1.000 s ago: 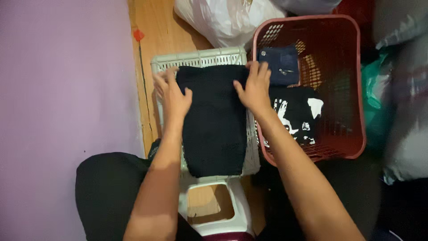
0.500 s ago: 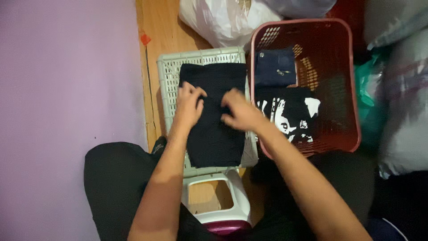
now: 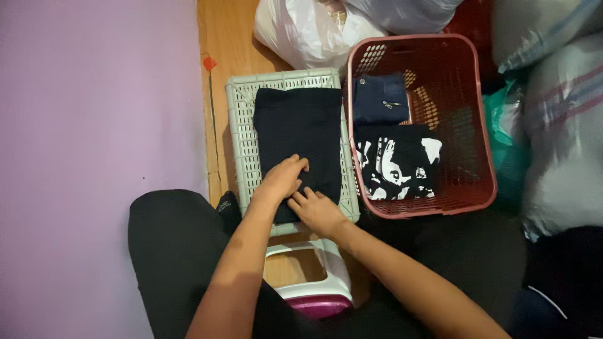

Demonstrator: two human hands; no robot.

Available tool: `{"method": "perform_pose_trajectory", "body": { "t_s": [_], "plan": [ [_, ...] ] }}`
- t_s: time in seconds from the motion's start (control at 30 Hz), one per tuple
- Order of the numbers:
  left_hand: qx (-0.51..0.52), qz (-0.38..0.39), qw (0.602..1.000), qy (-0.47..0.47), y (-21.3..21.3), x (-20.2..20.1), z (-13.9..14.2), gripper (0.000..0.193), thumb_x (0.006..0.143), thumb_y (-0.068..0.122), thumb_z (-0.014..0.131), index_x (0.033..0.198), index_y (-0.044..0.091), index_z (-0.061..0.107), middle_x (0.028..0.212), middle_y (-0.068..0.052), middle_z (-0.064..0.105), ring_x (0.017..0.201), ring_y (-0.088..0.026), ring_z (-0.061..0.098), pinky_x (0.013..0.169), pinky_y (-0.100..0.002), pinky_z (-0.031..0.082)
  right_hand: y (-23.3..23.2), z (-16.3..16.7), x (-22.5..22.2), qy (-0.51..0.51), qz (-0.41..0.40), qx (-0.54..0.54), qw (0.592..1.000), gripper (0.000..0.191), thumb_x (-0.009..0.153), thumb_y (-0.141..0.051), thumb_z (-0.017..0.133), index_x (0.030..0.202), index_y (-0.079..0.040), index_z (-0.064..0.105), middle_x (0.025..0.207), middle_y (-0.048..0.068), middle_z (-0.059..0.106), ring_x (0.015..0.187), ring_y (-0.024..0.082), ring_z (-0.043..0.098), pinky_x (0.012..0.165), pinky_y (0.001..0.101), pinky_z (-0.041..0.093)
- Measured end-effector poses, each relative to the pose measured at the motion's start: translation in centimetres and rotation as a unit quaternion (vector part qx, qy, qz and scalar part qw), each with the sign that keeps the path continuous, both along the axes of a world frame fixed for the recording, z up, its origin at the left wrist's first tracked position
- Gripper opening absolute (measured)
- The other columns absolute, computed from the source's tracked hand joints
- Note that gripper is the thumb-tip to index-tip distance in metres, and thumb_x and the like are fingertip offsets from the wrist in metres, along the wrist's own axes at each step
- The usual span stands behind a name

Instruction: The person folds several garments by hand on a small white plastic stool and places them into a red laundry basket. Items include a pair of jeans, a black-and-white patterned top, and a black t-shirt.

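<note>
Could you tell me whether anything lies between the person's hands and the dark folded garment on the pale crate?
Nothing visible does. The left hand and the right hand both rest directly on the near end of the dark folded garment, which lies on the pale crate.
</note>
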State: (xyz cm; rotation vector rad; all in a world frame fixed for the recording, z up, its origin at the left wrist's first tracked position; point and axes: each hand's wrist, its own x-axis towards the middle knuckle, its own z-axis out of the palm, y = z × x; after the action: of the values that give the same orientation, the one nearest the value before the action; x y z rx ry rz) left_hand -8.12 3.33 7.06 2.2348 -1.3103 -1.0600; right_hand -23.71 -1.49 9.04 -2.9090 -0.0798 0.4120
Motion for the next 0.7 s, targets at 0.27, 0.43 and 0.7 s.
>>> {"method": "perform_pose_trajectory", "body": {
  "t_s": [0.27,0.43,0.7],
  "plan": [
    [-0.051,-0.019,0.998,-0.015,0.6,0.2,-0.2,0.036,0.082,0.003,0.072,0.117,0.011,0.064,0.118,-0.009,0.060,0.118,-0.030,0.060,0.098,-0.043,0.051,1.3,-2.3,-1.4,-0.037,0.007,-0.043,0.998,0.034,0.084,-0.012,0.063,0.117,-0.003,0.063,0.114,0.011,0.060,0.107,0.030,0.062,0.083,0.0384,0.057],
    [-0.051,-0.028,0.998,-0.018,0.6,0.3,-0.9,0.037,0.083,0.005,0.072,0.119,0.011,0.065,0.119,-0.009,0.060,0.118,-0.030,0.060,0.100,-0.043,0.050,1.4,-2.8,-1.7,-0.085,0.012,-0.080,0.993,0.034,0.081,-0.015,0.064,0.114,-0.004,0.063,0.110,0.011,0.059,0.106,0.029,0.062,0.080,0.0366,0.057],
    [-0.039,-0.042,0.998,-0.022,0.7,0.2,-1.3,0.039,0.084,0.009,0.071,0.123,0.013,0.065,0.122,-0.008,0.058,0.121,-0.029,0.057,0.101,-0.042,0.049,1.0,-0.8,-0.1,0.014,0.030,-0.127,0.991,0.057,0.069,-0.017,0.072,0.121,-0.003,0.054,0.119,0.016,0.060,0.109,0.032,0.063,0.084,0.0417,0.058]
  ]
}}
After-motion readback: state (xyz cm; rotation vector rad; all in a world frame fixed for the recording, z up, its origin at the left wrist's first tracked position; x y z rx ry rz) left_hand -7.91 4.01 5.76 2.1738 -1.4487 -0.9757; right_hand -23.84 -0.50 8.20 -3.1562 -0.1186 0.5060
